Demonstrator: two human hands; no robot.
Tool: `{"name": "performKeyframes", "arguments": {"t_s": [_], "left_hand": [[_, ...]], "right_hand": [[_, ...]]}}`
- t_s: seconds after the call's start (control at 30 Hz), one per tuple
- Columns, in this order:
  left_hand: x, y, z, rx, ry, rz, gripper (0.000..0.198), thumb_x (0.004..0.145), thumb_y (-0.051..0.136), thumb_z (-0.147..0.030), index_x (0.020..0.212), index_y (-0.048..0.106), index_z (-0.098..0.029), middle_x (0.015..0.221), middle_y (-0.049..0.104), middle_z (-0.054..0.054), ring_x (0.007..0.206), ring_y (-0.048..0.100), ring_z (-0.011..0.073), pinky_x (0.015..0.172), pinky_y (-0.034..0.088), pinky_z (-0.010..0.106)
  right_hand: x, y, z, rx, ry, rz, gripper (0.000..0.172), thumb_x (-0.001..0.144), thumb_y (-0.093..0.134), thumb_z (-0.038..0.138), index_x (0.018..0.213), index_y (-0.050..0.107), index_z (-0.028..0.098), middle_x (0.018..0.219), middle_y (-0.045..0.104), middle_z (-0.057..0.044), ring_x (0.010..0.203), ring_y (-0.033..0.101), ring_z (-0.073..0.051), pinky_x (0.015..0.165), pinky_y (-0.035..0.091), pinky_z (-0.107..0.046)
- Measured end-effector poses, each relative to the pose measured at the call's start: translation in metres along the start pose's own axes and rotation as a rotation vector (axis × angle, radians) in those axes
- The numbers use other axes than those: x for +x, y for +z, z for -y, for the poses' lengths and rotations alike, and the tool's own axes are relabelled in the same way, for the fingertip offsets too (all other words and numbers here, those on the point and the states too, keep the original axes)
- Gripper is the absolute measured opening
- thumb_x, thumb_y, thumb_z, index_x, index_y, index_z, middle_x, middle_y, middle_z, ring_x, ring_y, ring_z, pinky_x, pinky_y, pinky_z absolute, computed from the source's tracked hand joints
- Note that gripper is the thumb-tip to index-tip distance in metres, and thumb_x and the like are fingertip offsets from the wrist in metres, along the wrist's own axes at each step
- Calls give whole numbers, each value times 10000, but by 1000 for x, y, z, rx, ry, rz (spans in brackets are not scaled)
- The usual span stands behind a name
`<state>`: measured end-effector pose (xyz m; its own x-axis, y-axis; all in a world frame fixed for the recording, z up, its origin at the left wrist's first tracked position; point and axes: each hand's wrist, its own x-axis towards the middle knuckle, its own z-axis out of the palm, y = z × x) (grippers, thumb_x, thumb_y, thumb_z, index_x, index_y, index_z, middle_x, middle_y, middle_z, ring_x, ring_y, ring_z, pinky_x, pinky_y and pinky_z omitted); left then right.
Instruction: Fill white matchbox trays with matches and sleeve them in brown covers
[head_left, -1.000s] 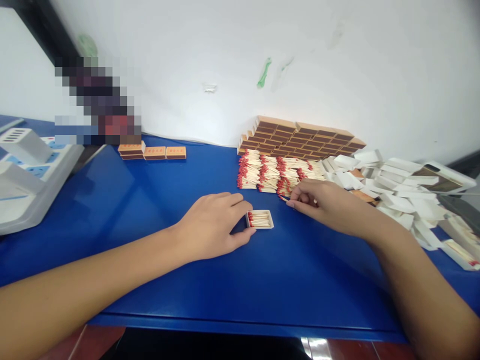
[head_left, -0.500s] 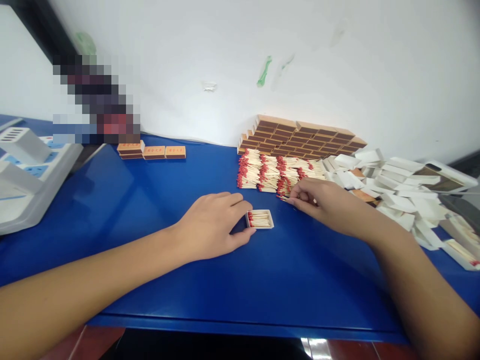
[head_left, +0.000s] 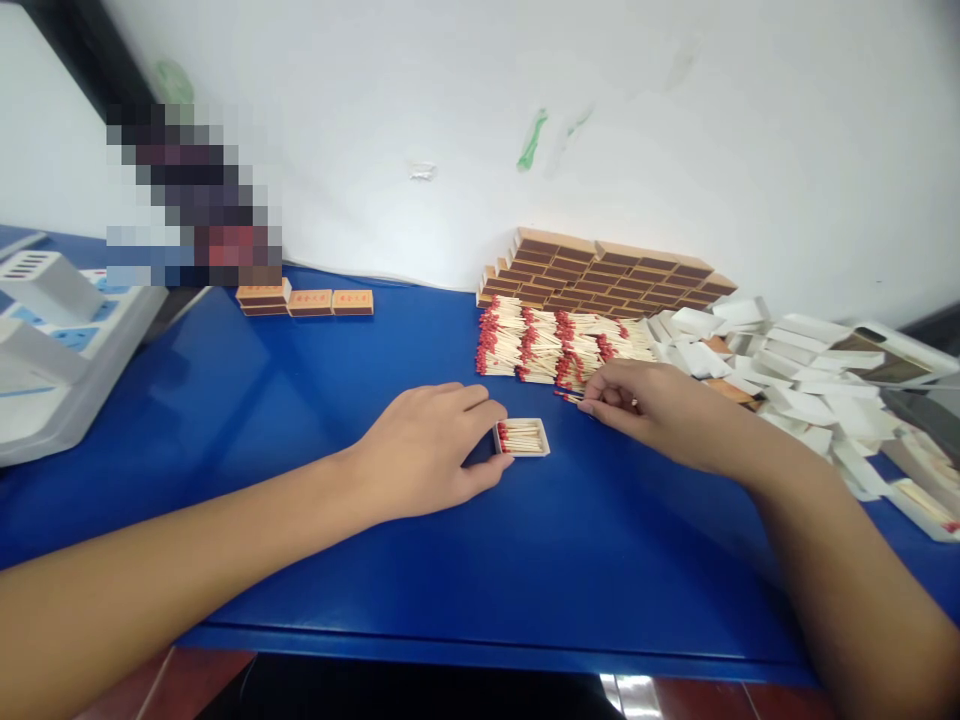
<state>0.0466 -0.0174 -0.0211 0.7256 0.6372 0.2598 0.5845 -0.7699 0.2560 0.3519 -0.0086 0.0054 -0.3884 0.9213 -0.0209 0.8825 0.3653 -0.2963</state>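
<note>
A small white matchbox tray [head_left: 541,450] lies on the blue table, partly filled with red-tipped matches [head_left: 523,437]. My left hand [head_left: 431,450] grips its left end between thumb and forefinger. Behind the tray, my right hand [head_left: 630,400] pinches matches [head_left: 568,397] whose red heads point left out of the fingers; how many is hard to see. Just beyond those fingers is a large pile of loose matches [head_left: 536,345], heaped in rows with their heads mostly to the left.
Matchbox covers or boxes [head_left: 607,270] are stacked like bricks against the wall. White trays [head_left: 810,370] lie in a jumbled heap at right, by a phone-like object [head_left: 900,350]. Several matchboxes [head_left: 311,302] line the back left. A white power strip with plugs [head_left: 82,400] stands at far left.
Both hands stay almost where they were. My right fingers still pinch matches at the pile's front edge, and the whole view has shifted very slightly.
</note>
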Motion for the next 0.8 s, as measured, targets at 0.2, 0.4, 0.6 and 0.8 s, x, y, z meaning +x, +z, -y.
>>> {"name": "performKeyframes", "arguments": {"t_s": [0.2, 0.4, 0.6, 0.8], "left_hand": [[0, 1, 0, -1, 1, -9, 267, 1021, 630, -414, 1144, 717, -194, 961, 710, 30, 849, 657, 191, 719, 453, 332], [0, 0, 0, -5, 4, -13, 254, 1019, 627, -404, 1136, 716, -197, 944, 706, 25, 844, 661, 191, 698, 438, 329], [0, 1, 0, -13, 4, -24, 246, 1007, 641, -400, 1118, 721, -196, 943, 708, 22, 853, 664, 196, 707, 445, 334], [0, 0, -1, 5, 4, -15, 236, 1008, 648, -395, 1123, 707, -199, 974, 722, 25, 867, 675, 197, 715, 461, 332]], "right_hand": [[1, 3, -3, 15, 4, 39, 168, 933, 639, 334, 793, 630, 242, 696, 646, -9, 579, 539, -168, 555, 385, -303], [-2, 4, 23, 148, -50, -45, 198, 981, 646, 393, 850, 650, 244, 730, 629, 3, 619, 532, -157, 584, 402, -295], [-3, 18, 57, 214, -208, -38, 79, 975, 646, 244, 897, 635, 239, 794, 616, 1, 679, 545, -151, 621, 419, -274], [-4, 26, 56, 217, -228, 39, 73, 1030, 618, 263, 976, 655, 232, 839, 644, -19, 681, 559, -154, 614, 427, -272]]}}
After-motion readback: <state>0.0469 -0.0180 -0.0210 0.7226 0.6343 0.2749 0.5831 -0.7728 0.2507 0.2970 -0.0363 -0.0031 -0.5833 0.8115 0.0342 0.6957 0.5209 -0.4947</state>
